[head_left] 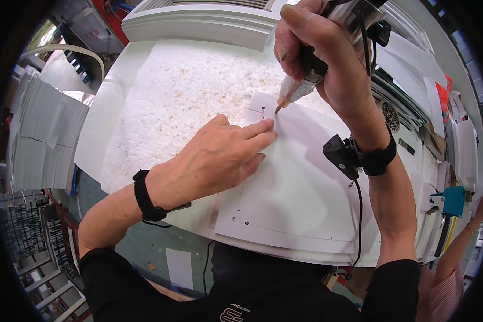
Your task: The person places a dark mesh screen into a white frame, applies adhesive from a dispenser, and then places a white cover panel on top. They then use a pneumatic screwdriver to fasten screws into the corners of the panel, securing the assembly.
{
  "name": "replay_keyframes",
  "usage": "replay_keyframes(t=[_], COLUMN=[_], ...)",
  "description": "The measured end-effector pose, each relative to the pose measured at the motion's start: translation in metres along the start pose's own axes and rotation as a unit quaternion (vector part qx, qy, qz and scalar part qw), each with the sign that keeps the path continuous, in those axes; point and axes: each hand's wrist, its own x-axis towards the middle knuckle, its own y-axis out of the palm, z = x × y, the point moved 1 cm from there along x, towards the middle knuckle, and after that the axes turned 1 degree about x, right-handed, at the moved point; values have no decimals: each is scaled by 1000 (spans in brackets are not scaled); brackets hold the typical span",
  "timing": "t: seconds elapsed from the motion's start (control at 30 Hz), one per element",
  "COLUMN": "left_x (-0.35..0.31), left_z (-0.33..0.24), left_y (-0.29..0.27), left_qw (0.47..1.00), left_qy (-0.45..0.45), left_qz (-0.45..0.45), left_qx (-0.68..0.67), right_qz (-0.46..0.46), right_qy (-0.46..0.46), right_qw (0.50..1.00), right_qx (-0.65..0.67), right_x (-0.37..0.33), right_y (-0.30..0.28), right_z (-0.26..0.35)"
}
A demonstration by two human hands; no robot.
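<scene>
Silvery bits [390,115] in round dish [398,123], near right grip [333,45]

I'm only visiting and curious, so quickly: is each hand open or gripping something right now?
Left hand: open, resting on the white panel.
Right hand: closed, holding a screwdriver-like power tool.

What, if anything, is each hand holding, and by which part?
The right hand grips a power driver by its body, above the tapered nose. The left hand grips nothing; its fingers lie on the white panel.
</scene>
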Motion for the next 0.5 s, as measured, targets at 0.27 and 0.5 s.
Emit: replay_keyframes(t=[0.27,0.5], left_x=[0,5], left_z=[-5,-18], left_y=[-4,-7], left_qw=[1000,999], left_qy=[-11,-11], left_qz=[3,-5], left_qx=[0,30], right_qz=[99,4], right_qy=[9,-70], right_qw=[995,997], right_qx=[10,11], right_x=[2,-15], right_y=[-4,-27], right_z=[-13,45])
